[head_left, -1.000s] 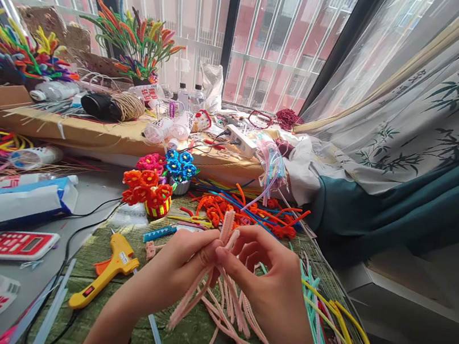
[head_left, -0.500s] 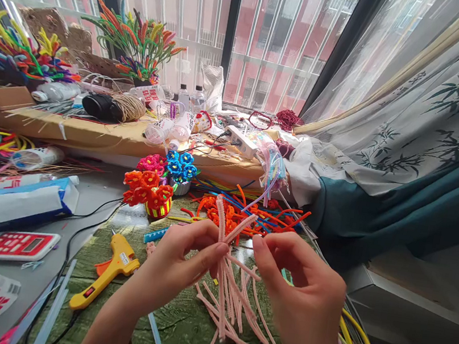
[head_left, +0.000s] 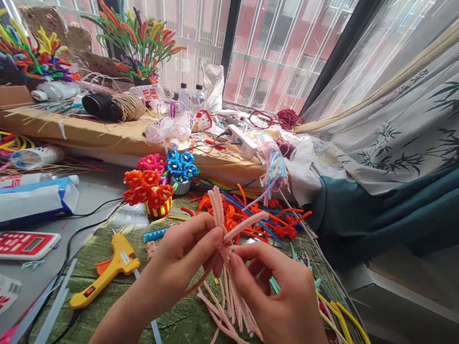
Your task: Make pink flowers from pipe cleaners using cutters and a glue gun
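Note:
Several pale pink pipe cleaners [head_left: 247,225] cross one another between my two hands. My left hand [head_left: 189,252] pinches them where they meet, thumb on top, with ends sticking up and one curving down below the palm. At the same crossing, from the right, my right hand [head_left: 272,287] closes thumb and forefinger on a pink pipe cleaner. Beneath the hands, loose pink pipe cleaners [head_left: 228,324] lie spread on the green wood-grain table top [head_left: 177,316]; my right hand hides some of them.
A yellow glue gun [head_left: 113,270] lies left of my hands, its cord running off. Pots of orange flowers [head_left: 147,188] and blue flowers [head_left: 181,166] stand behind. Orange pipe cleaners [head_left: 223,212] are heaped beyond my hands. A red-and-white calculator [head_left: 11,246] sits far left.
My right hand has moved left and closed on the pink pipe cleaners beside my left hand. The upright ends have spread apart, and one now bends down under my left hand.

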The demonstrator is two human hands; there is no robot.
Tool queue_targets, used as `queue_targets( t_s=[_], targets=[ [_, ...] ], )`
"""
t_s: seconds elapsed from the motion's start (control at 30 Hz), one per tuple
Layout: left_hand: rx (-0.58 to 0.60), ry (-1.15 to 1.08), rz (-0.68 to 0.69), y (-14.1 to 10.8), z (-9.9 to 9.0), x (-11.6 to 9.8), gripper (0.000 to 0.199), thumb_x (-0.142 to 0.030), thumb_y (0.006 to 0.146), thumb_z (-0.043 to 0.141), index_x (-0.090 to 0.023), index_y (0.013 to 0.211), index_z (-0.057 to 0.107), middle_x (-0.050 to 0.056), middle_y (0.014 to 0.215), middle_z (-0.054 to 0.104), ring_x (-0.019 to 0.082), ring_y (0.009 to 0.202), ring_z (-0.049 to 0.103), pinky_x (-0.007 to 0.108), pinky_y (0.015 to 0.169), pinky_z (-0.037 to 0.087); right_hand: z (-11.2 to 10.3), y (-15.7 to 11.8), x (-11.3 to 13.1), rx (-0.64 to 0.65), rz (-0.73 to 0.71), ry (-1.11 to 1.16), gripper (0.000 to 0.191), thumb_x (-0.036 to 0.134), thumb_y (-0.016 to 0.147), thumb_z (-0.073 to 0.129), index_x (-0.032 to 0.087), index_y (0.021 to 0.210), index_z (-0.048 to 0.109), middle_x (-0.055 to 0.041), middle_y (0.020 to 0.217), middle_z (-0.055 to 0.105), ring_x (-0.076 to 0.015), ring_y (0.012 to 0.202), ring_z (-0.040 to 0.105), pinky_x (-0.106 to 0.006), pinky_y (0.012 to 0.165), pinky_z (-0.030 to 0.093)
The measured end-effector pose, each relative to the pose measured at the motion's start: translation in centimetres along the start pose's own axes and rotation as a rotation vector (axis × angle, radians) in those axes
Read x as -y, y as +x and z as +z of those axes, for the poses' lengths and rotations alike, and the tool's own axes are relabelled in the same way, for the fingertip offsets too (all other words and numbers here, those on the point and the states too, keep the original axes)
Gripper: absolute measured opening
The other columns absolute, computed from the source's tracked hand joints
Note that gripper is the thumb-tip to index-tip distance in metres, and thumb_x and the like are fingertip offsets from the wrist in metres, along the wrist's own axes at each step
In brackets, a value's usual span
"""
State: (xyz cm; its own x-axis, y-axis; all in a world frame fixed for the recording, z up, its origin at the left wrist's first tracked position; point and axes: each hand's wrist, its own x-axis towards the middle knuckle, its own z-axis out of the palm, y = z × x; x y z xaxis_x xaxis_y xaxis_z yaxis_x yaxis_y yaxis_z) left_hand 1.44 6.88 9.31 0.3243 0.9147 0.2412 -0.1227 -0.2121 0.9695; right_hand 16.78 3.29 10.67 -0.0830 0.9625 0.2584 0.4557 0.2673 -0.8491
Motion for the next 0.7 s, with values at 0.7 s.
queue_targets(
  t_s=[0.7],
  targets=[
    [-0.125,0.115,0.12,-0.1,0.6,-0.1,0.017,-0.028,0.09,0.058,-0.019,0.077,0.059,-0.005,0.063,0.054,0.007,0.056,0.049,0.016,0.051,0.04,-1.2,-0.7,0.3,-0.198,-0.088,-0.174,0.028,0.041,0.084,0.067,0.023,0.062,0.064,-0.0001,0.063,0.06,-0.0186,0.063,0.053,-0.03,0.059,0.038]
  ],
)
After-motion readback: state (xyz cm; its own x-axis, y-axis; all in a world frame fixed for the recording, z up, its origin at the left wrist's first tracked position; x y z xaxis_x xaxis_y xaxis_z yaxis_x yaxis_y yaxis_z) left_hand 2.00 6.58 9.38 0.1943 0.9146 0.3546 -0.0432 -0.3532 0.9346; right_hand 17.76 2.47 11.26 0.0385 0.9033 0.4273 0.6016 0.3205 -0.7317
